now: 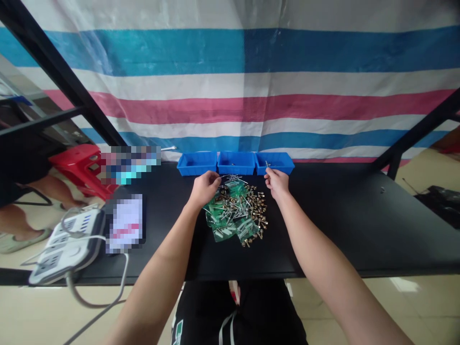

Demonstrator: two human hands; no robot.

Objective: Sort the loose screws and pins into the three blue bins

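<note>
My right hand [277,183] is closed in a pinch at the front of the right blue bin [283,165]. A small silver screw-like piece [268,164] sticks up from its fingertips, over the bin's front edge. My left hand [207,188] is closed at the upper left of a hardware pile, its fingertips around a thin metal pin [222,177]. In the pile lie silver pins [235,205], brass-coloured bolts [259,211] and small green-tinted plastic bags [224,233] with white pieces inside.
A middle blue bin [237,171] with a small piece inside and a left blue bin [197,171] complete the row. On the black table [345,215] are a power strip [70,244] with cables and a blurred-out phone-like device [125,223]. Striped sheeting [201,110] hangs behind; a person sits at left.
</note>
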